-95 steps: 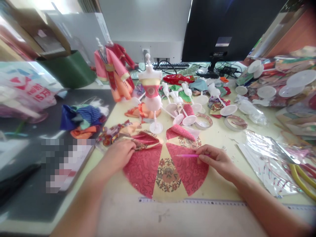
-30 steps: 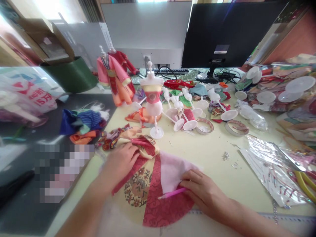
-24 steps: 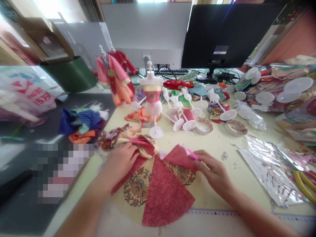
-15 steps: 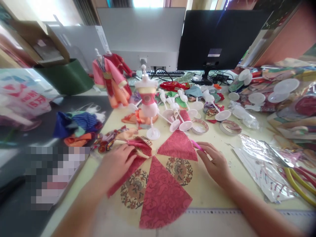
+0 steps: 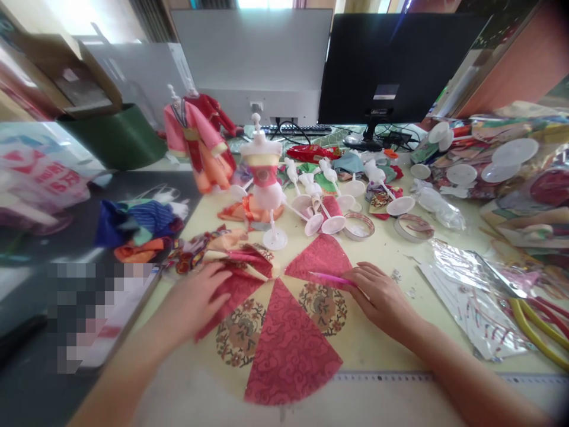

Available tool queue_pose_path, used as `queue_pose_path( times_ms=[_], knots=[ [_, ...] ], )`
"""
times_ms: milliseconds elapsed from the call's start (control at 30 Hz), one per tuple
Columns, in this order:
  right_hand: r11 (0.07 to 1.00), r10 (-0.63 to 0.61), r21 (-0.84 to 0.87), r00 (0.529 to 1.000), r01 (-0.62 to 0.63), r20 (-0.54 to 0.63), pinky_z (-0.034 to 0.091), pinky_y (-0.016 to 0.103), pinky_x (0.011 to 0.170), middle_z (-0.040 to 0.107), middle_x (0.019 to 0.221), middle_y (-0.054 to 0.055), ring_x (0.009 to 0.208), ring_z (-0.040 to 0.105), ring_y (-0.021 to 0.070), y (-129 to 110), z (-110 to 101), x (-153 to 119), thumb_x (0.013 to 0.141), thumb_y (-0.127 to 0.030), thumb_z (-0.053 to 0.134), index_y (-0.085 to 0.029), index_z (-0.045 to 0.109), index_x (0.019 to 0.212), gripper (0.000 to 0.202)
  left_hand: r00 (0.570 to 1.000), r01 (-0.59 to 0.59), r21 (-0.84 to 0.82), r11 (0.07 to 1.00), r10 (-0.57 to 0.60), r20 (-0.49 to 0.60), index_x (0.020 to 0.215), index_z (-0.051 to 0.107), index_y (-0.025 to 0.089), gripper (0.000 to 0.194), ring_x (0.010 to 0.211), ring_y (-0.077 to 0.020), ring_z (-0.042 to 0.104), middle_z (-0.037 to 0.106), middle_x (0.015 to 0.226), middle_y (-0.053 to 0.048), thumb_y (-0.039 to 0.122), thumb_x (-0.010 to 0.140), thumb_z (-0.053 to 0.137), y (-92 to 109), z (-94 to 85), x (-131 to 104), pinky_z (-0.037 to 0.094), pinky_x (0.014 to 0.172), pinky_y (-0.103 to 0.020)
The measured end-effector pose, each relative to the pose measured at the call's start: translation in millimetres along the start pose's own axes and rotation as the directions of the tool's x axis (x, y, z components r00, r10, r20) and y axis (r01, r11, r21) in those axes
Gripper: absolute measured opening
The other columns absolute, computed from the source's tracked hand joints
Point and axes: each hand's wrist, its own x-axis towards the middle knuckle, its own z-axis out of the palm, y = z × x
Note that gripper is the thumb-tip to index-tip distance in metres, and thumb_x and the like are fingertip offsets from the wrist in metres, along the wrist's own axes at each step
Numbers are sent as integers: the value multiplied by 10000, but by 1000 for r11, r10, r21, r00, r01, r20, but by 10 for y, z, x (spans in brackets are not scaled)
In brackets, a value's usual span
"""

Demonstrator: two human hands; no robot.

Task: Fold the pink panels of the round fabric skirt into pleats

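A circular skirt piece (image 5: 291, 350) of red brocade wedges and cream floral panels lies spread on the table, its left part folded back on itself. My left hand (image 5: 193, 305) rests over that folded part (image 5: 242, 264), thumb and fingers apart. In my right hand (image 5: 377, 296) is a slim pink pen-like tool (image 5: 326, 277), pinched between thumb and fingers and pointing left across the upper right wedge. Just beyond the skirt's centre stands a small white doll mannequin (image 5: 265, 178) in a red and gold top.
Several white mannequins (image 5: 313, 190) lie behind, near two tape rolls (image 5: 414, 228). Yellow-handled scissors (image 5: 531, 320) and a plastic packet (image 5: 475, 314) are at right. A ruler strip (image 5: 400, 377) runs along the front. Blue and orange cloth (image 5: 142, 222) lies left; two monitors (image 5: 253, 53) stand behind.
My left hand has drawn back a little to the left, and its fingers have spread off the folded cloth. The pink tool has swung leftward over the upper right wedge.
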Motion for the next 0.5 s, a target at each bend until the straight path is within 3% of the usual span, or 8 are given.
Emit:
queue_pose_path(
  times_ms=[167,367,500],
  knots=[
    [995,95,-43,995,-94,11,448,325,606,645,787,69,702,600,215,34,-108,-47,974,-275,379,-170,604,937,251,997,-67,-51,996,68,29,1234,549,202,398,1187,-267,493,515,1319,-81,329,880,419,-12,-21,193,402,995,-434],
    [981,191,-36,981,-192,-42,472,322,658,671,851,57,761,632,216,115,-161,-76,965,-312,387,-179,602,1005,255,988,-110,-82,991,100,-117,1161,584,180,369,1141,-261,527,591,1217,-84,364,887,419,-26,-21,200,416,980,-418],
    [965,261,29,965,-260,-35,484,287,625,669,761,14,678,634,174,145,-204,-91,971,-310,388,-194,523,1193,285,969,-131,-96,987,107,-223,1023,624,152,326,1043,-255,574,636,1089,-97,358,898,404,42,-80,88,438,935,-409]
  ],
)
